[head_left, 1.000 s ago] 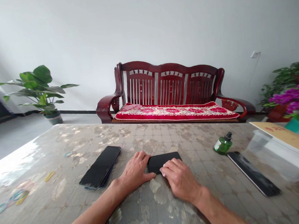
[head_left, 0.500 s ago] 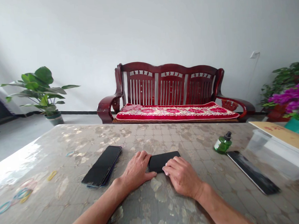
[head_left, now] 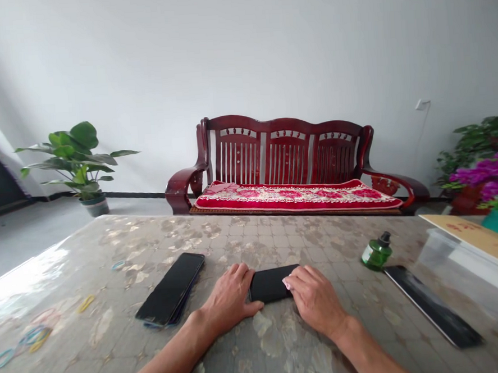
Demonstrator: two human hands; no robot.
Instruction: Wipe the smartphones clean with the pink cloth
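Note:
A black smartphone (head_left: 268, 284) lies sideways on the patterned table cover, its dark face up. My left hand (head_left: 232, 291) grips its left end between thumb and fingers. Curled over the phone's right end, my right hand (head_left: 317, 296) pinches a small pale cloth-like piece (head_left: 287, 284) against the screen; most of that piece is hidden by the fingers. To the left of my left hand lies a stack of dark phones (head_left: 171, 290), the top one screen up.
Several rubber bands (head_left: 36, 334) lie at the left of the table (head_left: 218, 233). At right are a green pump bottle (head_left: 377, 252), a long black flat object (head_left: 433, 304) and a clear plastic box (head_left: 452, 272). Beyond the table stands a wooden bench (head_left: 284, 150).
My right hand has slid rightward along the screen with the pale piece. My left hand keeps its hold on the phone. The view has tilted slightly upward.

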